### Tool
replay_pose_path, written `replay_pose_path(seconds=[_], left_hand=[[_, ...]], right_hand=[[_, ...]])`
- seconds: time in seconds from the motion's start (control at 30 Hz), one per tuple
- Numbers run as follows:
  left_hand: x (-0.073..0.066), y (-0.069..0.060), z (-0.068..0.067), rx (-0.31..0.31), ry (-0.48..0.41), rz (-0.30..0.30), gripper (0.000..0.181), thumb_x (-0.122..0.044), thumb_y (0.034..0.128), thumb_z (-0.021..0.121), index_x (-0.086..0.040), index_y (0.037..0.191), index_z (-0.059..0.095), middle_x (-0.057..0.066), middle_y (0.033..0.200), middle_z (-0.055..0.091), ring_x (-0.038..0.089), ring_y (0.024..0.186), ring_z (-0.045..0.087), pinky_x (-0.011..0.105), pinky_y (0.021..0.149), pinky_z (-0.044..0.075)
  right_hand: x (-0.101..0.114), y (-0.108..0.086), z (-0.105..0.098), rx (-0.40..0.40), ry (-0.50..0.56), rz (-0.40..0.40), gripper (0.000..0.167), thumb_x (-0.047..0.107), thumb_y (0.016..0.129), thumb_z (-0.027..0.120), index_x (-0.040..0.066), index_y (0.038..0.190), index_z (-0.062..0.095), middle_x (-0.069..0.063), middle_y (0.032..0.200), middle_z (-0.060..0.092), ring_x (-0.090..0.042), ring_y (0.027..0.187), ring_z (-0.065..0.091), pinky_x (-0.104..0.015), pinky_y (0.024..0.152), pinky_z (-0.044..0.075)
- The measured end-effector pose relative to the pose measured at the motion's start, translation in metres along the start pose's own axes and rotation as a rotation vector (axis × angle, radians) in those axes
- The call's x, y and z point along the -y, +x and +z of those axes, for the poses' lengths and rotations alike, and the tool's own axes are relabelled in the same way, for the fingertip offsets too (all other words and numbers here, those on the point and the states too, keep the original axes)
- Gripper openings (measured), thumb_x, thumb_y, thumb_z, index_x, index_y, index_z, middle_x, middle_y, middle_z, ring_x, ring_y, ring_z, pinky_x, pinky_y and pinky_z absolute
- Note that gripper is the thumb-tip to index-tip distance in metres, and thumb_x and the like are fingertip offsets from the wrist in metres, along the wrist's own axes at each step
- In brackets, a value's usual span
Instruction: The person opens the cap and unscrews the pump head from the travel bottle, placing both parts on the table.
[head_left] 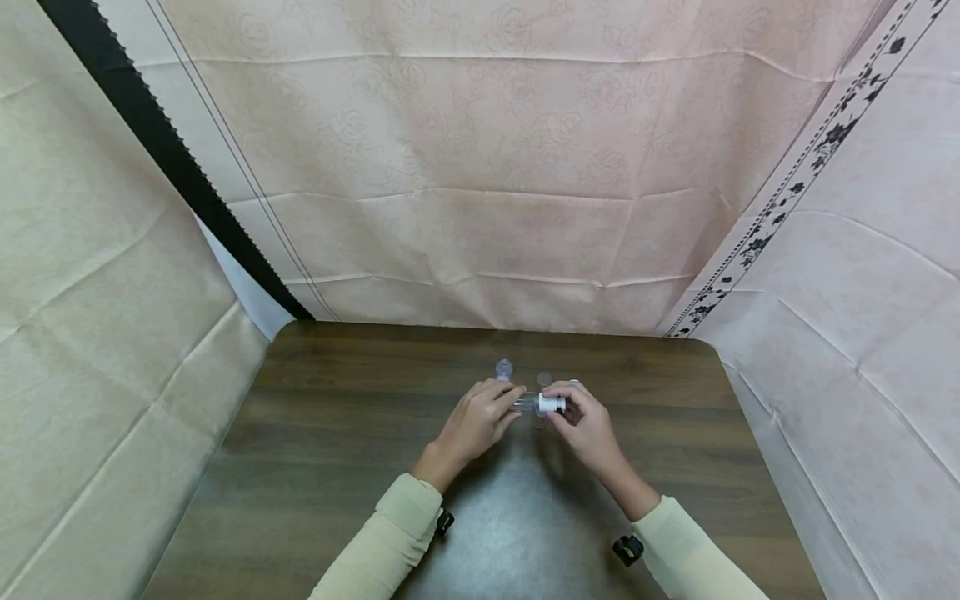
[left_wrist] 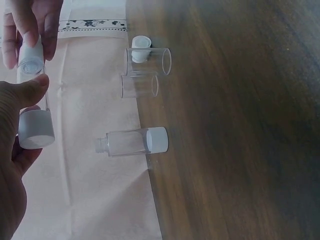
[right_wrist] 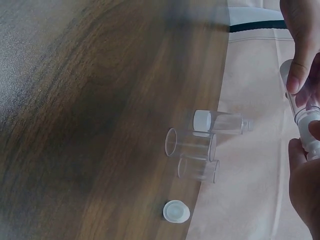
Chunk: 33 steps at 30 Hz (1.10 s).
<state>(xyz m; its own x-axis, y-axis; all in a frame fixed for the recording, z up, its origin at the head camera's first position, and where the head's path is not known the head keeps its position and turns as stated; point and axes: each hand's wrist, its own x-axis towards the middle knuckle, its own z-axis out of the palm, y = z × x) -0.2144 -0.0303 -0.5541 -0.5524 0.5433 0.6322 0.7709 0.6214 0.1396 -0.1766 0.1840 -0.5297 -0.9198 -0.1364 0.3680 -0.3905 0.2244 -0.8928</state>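
Between the two hands lies a clear pump bottle [head_left: 527, 403], held roughly level above the table, with a white base [left_wrist: 36, 130] at its left end. My left hand [head_left: 482, 417] grips the bottle's clear body, thumb along its side in the left wrist view. At the other end, my right hand [head_left: 588, 422] pinches the white pump top [right_wrist: 308, 131] at the bottle's neck. Whether the top is fully seated cannot be told. Beyond the hands stands a second clear bottle [left_wrist: 127, 142] with a white base and an open, narrow neck.
Two clear cylindrical covers, a larger one [right_wrist: 191, 144] and a smaller one [right_wrist: 199, 170], stand near the second bottle. A small white pump part [right_wrist: 176, 211] is beside them. All are near the far edge of the wooden table [head_left: 337, 467], before a hanging pale cloth [head_left: 480, 250].
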Motion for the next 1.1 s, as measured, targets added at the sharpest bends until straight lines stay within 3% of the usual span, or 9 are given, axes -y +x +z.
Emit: replay_pose_path(seconds=[0.23,0.43,0.57,0.83,0.93,1.1], left_hand=[[0.000,-0.001,0.001,-0.010,0.000,0.004,0.042,-0.017,0.0809,0.090,-0.007,0.120,0.076,0.006,0.111,0.074,0.018,0.100,0.070,0.033,0.084,0.059],[0.000,-0.001,0.000,0.015,0.011,0.000,0.037,-0.022,0.0881,0.084,-0.007,0.121,0.076,0.004,0.112,0.074,0.017,0.101,0.070,0.033,0.086,0.059],[-0.001,-0.001,-0.001,0.024,0.016,0.002,0.036,-0.023,0.0895,0.083,-0.009,0.122,0.075,0.004,0.113,0.074,0.017,0.102,0.070,0.032,0.087,0.058],[-0.001,-0.001,0.000,0.017,0.010,0.011,0.039,-0.018,0.0854,0.087,-0.007,0.121,0.076,0.005,0.113,0.074,0.018,0.103,0.070,0.033,0.086,0.058],[-0.001,-0.001,0.000,0.022,0.008,0.011,0.038,-0.019,0.0863,0.086,-0.007,0.121,0.075,0.005,0.113,0.074,0.018,0.103,0.070,0.032,0.086,0.058],[-0.001,-0.001,0.000,0.035,0.007,0.002,0.038,-0.017,0.0861,0.086,-0.008,0.122,0.075,0.004,0.113,0.074,0.017,0.102,0.069,0.032,0.086,0.058]], right_hand=[[-0.027,-0.001,0.000,0.032,0.019,-0.046,0.039,-0.022,0.085,0.070,-0.005,0.120,0.066,-0.029,0.135,0.058,-0.023,0.124,0.062,-0.016,0.095,0.052],[-0.027,-0.003,-0.003,0.101,0.086,-0.007,0.045,-0.018,0.087,0.071,-0.005,0.129,0.063,-0.026,0.147,0.051,-0.037,0.136,0.053,-0.017,0.102,0.049],[-0.023,-0.004,-0.006,0.118,0.081,0.036,0.049,-0.016,0.087,0.072,-0.003,0.133,0.061,-0.022,0.151,0.049,-0.039,0.138,0.050,-0.018,0.103,0.048],[-0.021,-0.001,-0.016,0.088,0.015,0.155,0.045,0.003,0.093,0.076,0.001,0.136,0.063,-0.022,0.149,0.052,-0.034,0.129,0.059,-0.020,0.101,0.050],[-0.022,0.000,-0.020,0.093,0.010,0.230,0.044,0.008,0.095,0.074,0.002,0.137,0.062,-0.021,0.146,0.055,-0.031,0.121,0.062,-0.021,0.093,0.054],[-0.022,0.001,-0.025,0.124,0.146,0.428,0.042,0.016,0.102,0.068,0.000,0.139,0.059,-0.020,0.142,0.053,-0.020,0.111,0.066,-0.027,0.087,0.059]])
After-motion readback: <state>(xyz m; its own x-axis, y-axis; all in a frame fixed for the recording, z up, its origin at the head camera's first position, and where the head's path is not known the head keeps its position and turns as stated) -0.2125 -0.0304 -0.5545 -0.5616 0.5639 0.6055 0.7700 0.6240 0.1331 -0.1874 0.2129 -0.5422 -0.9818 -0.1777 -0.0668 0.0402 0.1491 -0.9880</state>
